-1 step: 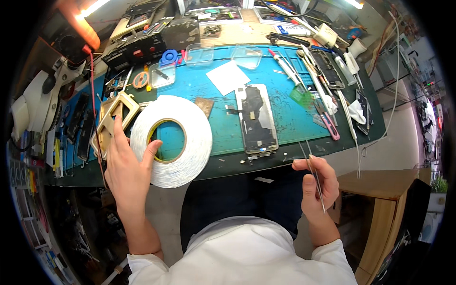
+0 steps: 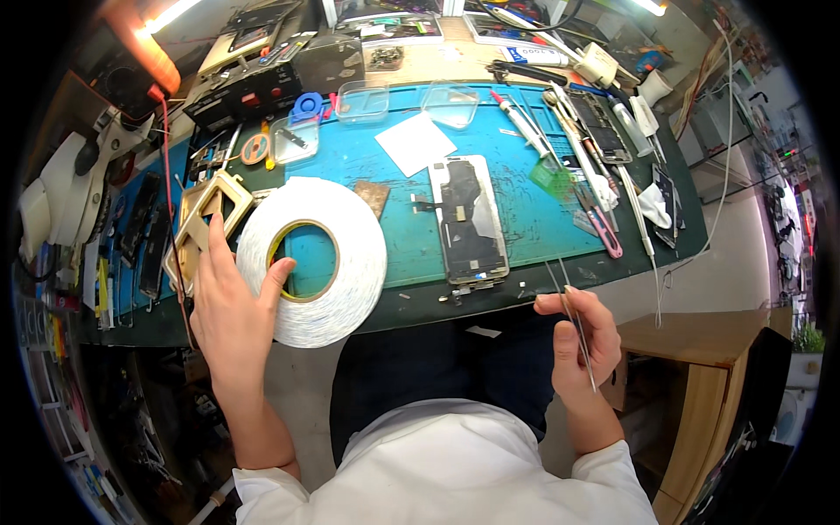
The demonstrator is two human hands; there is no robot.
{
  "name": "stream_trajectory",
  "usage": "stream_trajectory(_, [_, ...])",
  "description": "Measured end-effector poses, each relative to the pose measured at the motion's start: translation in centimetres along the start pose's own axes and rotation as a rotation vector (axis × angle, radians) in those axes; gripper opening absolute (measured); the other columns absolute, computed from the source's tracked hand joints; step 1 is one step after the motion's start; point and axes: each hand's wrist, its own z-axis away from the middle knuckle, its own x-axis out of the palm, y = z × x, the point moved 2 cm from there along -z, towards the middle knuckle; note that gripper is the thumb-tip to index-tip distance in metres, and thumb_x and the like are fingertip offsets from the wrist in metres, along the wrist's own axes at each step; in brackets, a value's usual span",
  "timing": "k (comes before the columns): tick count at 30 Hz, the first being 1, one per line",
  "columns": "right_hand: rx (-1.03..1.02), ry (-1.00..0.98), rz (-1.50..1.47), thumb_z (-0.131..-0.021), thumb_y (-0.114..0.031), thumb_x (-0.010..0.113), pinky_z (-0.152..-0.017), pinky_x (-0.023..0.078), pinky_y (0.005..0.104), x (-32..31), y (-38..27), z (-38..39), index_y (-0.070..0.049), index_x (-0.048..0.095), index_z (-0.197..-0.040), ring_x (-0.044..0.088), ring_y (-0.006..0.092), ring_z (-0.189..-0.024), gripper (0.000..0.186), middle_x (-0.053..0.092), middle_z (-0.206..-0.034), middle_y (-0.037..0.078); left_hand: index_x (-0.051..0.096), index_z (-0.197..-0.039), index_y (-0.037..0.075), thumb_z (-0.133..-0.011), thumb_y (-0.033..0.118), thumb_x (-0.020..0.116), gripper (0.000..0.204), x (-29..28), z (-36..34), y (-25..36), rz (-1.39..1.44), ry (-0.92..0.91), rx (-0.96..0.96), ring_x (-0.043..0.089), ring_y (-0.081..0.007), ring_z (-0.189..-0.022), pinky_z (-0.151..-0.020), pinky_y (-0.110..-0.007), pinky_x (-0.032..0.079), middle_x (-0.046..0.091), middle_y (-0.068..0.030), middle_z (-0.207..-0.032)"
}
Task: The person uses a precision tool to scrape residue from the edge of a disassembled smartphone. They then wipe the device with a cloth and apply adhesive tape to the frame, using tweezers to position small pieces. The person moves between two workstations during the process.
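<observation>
A large roll of white double-sided tape (image 2: 354,249) is in my left hand (image 2: 232,297). My thumb hooks over its ring into the core hole, and the other fingers lie along its outer left side. The lower part of the roll overhangs the bench's front edge. In my right hand (image 2: 584,332), thin metal tweezers (image 2: 569,302) are held between thumb and fingers, their tips apart and pointing at the bench. A phone screen assembly (image 2: 468,219) lies back side up on the blue mat, between the hands. Next to my left fingertips are gold-coloured frames (image 2: 214,214).
A white square sheet (image 2: 416,143) and clear plastic boxes (image 2: 362,103) lie farther back on the blue mat (image 2: 350,166). On the right are pink-handled snips (image 2: 605,234), brushes, pens and another phone part (image 2: 600,127). A red cable (image 2: 169,175) runs down the left.
</observation>
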Motion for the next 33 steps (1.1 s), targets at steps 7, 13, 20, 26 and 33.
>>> stream_trajectory(7, [0.075,0.004,-0.023,-0.099,-0.003,0.065,-0.088,0.054,0.0326,-0.2,1.0,0.2,0.003,0.062,-0.127,0.069,0.0220,-0.096,0.029,0.077,-0.105,0.015,0.052,-0.143,-0.002,-0.090,0.025,0.073,0.063,-0.4,-1.5,0.9,0.038,-0.071,-0.086,0.065,-0.0350,-0.114,-0.094,-0.045,0.053,0.061,-0.0212,-0.126])
stream_trajectory(13, [0.073,-0.005,-0.013,-0.099,-0.004,0.064,-0.086,0.056,0.0334,-0.3,1.5,-0.1,0.004,0.062,-0.126,0.069,0.0226,-0.094,0.028,0.077,-0.105,0.015,0.061,-0.134,-0.002,-0.091,0.014,0.069,0.047,-0.8,-1.8,-0.8,0.272,-0.020,-0.042,0.061,-0.0303,-0.108,-0.095,-0.041,0.051,0.055,-0.0159,-0.116])
stream_trajectory(20, [0.032,0.012,-0.039,-0.100,-0.006,0.064,-0.082,0.057,0.0338,0.4,1.3,-0.5,0.004,0.061,-0.126,0.069,0.0236,-0.090,0.028,0.076,-0.101,0.016,0.040,-0.156,-0.002,-0.090,0.006,0.075,0.075,-1.7,-3.3,-0.8,0.823,-0.174,0.015,0.066,-0.0181,-0.101,-0.088,-0.032,0.055,0.064,-0.0164,-0.119])
stream_trajectory(26, [-0.112,-0.049,-0.043,-0.100,-0.004,0.063,-0.081,0.057,0.0349,1.8,-1.0,-2.4,0.003,0.063,-0.124,0.068,0.0255,-0.086,0.025,0.076,-0.101,0.014,0.036,-0.157,-0.004,-0.084,-0.001,0.082,0.086,-4.9,-2.3,0.0,1.199,-0.191,0.067,0.068,-0.0160,-0.103,-0.092,-0.030,0.054,0.068,-0.0128,-0.113])
stream_trajectory(33, [-0.310,-0.088,-0.012,-0.093,-0.007,0.074,-0.082,0.056,0.0390,4.5,-5.8,-6.7,0.002,0.067,-0.124,0.071,0.0315,-0.095,0.033,0.075,-0.105,0.015,0.057,-0.145,0.005,-0.079,-0.004,0.083,0.071,-9.2,0.7,1.8,1.005,-0.052,0.289,0.067,-0.0129,-0.091,-0.083,-0.028,0.052,0.072,-0.0075,-0.100])
